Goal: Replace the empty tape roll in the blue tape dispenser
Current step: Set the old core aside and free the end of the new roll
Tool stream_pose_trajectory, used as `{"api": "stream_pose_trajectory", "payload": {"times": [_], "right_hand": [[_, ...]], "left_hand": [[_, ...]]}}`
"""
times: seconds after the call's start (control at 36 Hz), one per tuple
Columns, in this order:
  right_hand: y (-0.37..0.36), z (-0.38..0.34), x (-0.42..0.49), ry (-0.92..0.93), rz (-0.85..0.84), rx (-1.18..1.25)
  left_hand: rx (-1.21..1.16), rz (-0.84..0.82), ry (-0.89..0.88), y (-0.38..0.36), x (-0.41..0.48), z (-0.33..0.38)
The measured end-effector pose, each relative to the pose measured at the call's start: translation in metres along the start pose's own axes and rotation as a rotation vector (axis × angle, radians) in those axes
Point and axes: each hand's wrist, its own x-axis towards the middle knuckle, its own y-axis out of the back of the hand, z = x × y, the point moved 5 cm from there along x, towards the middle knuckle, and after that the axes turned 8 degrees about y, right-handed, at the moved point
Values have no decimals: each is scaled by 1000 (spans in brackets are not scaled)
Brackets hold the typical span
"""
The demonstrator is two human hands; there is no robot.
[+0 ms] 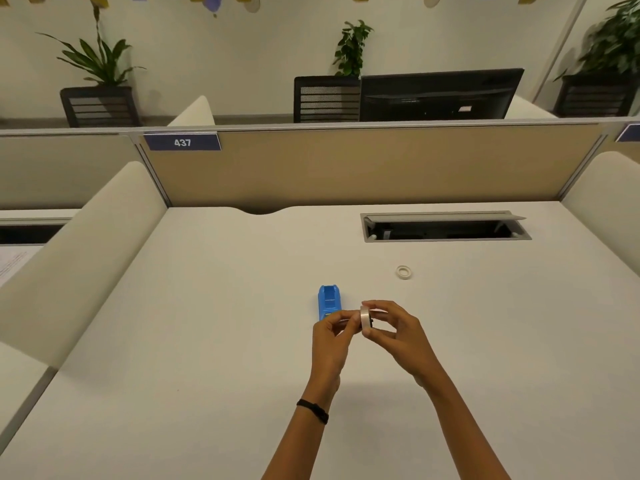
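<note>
Both your hands meet above the desk (207,341): right hand (398,332) pinches the new tape roll (365,318) edge-on, left hand (330,332) fingertips closed at its loose end. Blue tape dispenser (329,301) sits just beyond, apparently open; empty core (403,272) farther right. Next: seat the roll, probably.

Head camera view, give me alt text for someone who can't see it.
Two bare hands hold a roll of clear tape above a white desk, the right hand gripping the roll, the left hand pinching at its edge. A blue tape dispenser sits just behind them, a small empty tape core farther right.
</note>
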Motion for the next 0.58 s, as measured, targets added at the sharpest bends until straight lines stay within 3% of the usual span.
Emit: {"api": "stream_pose_trajectory", "payload": {"times": [0.58], "right_hand": [[2,-4,-4,-103,75,72]], "left_hand": [[17,-76,-199,1,-7,15]]}}
